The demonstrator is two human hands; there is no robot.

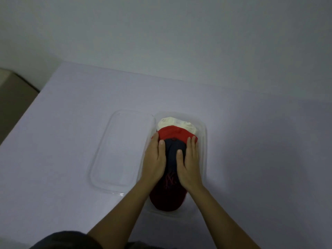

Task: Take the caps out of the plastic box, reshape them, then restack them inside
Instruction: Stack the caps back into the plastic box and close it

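Note:
A clear plastic box [203, 137] lies on the table with three caps stacked inside it. At the far end is a cream cap [177, 124], then a red cap [175, 133], and nearest me a dark navy cap [172, 157] with a dark red brim and a red logo. My left hand [154, 160] lies flat along the navy cap's left side, its fingers straight. On the cap's right side my right hand [188, 164] presses in the same way. Both thumbs rest on the crown.
The box's clear lid [122, 150] lies flat on the table just left of the box. The pale table [71, 123] ends at the left, where a brown surface [12, 97] shows beyond it. A plain wall stands behind.

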